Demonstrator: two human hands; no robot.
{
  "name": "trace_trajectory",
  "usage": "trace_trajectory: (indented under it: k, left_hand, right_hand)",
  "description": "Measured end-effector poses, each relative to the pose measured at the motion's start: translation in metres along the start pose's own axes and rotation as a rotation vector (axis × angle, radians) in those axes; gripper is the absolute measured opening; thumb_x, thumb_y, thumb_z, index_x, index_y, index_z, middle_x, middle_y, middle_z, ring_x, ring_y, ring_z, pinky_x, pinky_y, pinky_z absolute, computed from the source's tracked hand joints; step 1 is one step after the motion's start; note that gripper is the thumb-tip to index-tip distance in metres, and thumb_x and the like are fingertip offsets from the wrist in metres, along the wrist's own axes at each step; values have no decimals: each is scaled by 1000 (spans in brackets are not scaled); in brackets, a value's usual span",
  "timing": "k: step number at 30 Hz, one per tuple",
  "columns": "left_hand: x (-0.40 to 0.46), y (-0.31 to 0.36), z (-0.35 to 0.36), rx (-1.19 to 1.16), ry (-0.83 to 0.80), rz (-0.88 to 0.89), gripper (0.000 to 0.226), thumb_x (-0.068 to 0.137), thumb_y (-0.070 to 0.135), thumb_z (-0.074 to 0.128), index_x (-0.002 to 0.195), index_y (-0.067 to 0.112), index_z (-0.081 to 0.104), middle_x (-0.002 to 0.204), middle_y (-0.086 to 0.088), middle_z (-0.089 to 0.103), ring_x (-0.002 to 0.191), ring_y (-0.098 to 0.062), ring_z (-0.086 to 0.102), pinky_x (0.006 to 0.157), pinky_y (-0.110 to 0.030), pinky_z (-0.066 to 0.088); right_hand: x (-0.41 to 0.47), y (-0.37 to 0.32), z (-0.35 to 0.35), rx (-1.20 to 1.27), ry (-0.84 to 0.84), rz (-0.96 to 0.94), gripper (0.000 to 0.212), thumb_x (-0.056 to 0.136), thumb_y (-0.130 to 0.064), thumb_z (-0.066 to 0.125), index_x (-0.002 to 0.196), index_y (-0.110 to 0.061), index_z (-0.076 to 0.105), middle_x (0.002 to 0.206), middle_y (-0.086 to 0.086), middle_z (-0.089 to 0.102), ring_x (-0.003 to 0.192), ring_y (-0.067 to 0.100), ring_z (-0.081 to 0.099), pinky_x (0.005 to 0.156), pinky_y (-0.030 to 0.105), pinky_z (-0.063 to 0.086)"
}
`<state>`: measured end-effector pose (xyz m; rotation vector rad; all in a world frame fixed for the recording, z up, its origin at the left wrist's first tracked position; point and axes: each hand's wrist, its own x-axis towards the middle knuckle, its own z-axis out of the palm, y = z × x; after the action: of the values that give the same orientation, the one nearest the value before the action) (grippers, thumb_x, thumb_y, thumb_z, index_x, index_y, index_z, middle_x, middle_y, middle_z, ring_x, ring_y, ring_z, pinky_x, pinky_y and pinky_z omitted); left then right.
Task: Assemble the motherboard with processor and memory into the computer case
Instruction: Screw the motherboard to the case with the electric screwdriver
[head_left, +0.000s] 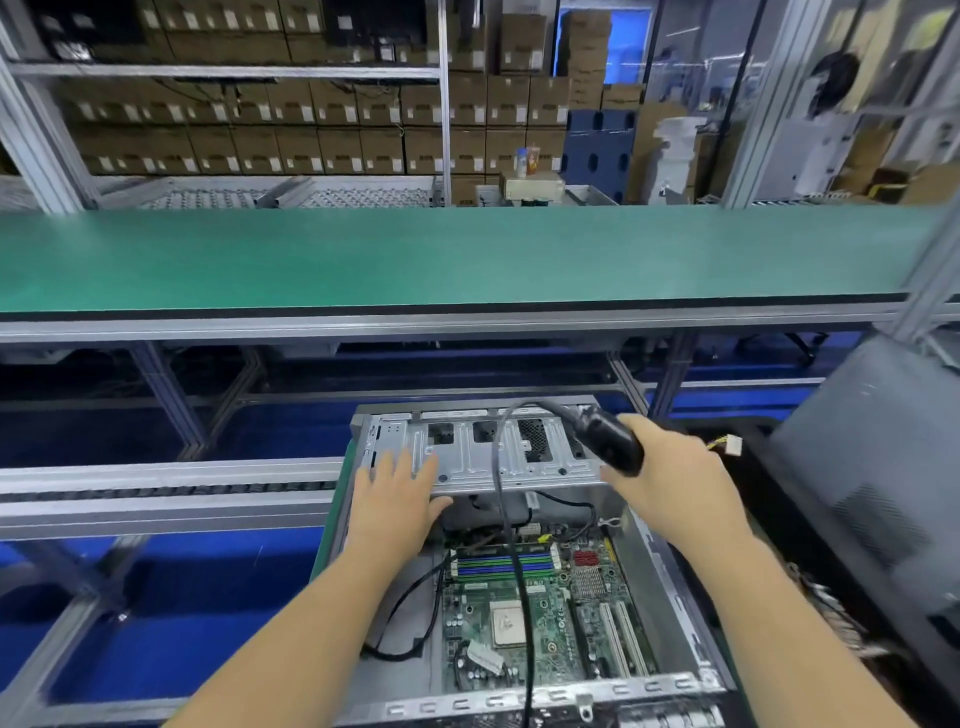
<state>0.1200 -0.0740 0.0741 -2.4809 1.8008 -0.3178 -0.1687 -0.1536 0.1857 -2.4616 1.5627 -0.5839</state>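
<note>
Two hands at frame centre: left hand (396, 501) spread flat steadying the case (644, 551); right hand (670, 475) grips a screwdriver (608, 441), likely for fastening the motherboard (545, 613).

The computer case (524, 561) lies open on the worktop, and every place here is told from it. The motherboard (540, 618) sits inside, in its near half. The drive cage (498, 452) spans its far end, above the board's far edge. The left hand (397, 501) rests flat on the cage's left part. The right hand (675, 478), over the case's far right corner, grips an electric screwdriver (608, 439); its cable (511, 525) runs across the board toward the near wall. A side panel (878, 467) leans to the case's right. A shelf (467, 260) runs behind and above it.
</note>
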Motion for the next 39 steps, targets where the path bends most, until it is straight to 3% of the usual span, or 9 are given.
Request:
trace_trajectory:
  k: [4,7,12,17,23,27,30,34,39]
  left_hand:
    - [14,-13,5,-8,-141,149,69,97,68,15,156,37,-1,166,-4,5,151,-29,5,119,-49,14]
    - [23,-14,6,-43,-136,198,76,90,76,9,154,41,-10,166,-5,-5,152,-30,-2,122,-48,7]
    - [66,0,-13,-85,-133,318,113,61,101,20,147,45,-28,164,-4,-18,151,-32,-13,122,-52,-3]
    - [108,5,-15,-45,-313,400,133,42,107,34,139,50,-37,162,-5,-23,149,-34,-21,118,-58,-10]
    - [117,0,3,-136,-280,382,126,41,110,30,139,58,-30,164,0,-17,151,-29,-16,115,-66,-9]
    - [119,-3,6,-114,-281,320,133,41,110,26,153,46,-6,164,6,-18,151,-24,-17,113,-69,-7]
    - [122,-6,6,-148,-297,222,136,41,109,28,156,40,11,164,8,-18,151,-22,-16,113,-71,-4]
    - [128,-5,1,-199,-345,12,139,32,110,32,154,44,13,165,6,-12,152,-27,-10,111,-75,-1]
    - [140,-10,2,-250,-279,-104,126,47,108,2,154,43,18,166,-4,2,151,-35,1,116,-67,-2]
  right_hand:
    - [-18,29,25,-31,-19,104,50,83,-47,76,128,-38,55,76,-11,54,68,18,52,63,29,45]
    - [-23,37,35,-38,-46,101,42,85,-47,72,123,-38,55,77,-12,61,72,18,59,65,32,53]
    - [-33,44,52,-102,-58,125,45,91,-50,66,132,-39,53,92,-9,63,82,18,61,69,33,53]
    - [-31,40,58,-146,-70,145,46,91,-42,63,135,-44,50,93,-9,67,84,20,62,69,34,55]
    - [-15,37,56,-139,-131,161,44,92,-35,61,134,-44,51,90,-7,69,78,21,59,68,34,55]
    - [-10,36,52,-151,-118,166,37,91,-34,61,126,-44,54,83,-9,66,75,22,59,66,34,54]
    - [-8,37,47,-169,-81,150,34,89,-31,64,121,-41,55,78,-9,61,73,24,58,61,33,50]
    - [-9,37,42,-220,-20,159,32,86,-26,67,113,-38,57,81,-7,58,76,24,55,58,33,47]
    - [-20,33,47,-163,-60,191,40,84,-32,72,121,-35,58,92,-7,63,90,26,58,70,39,55]
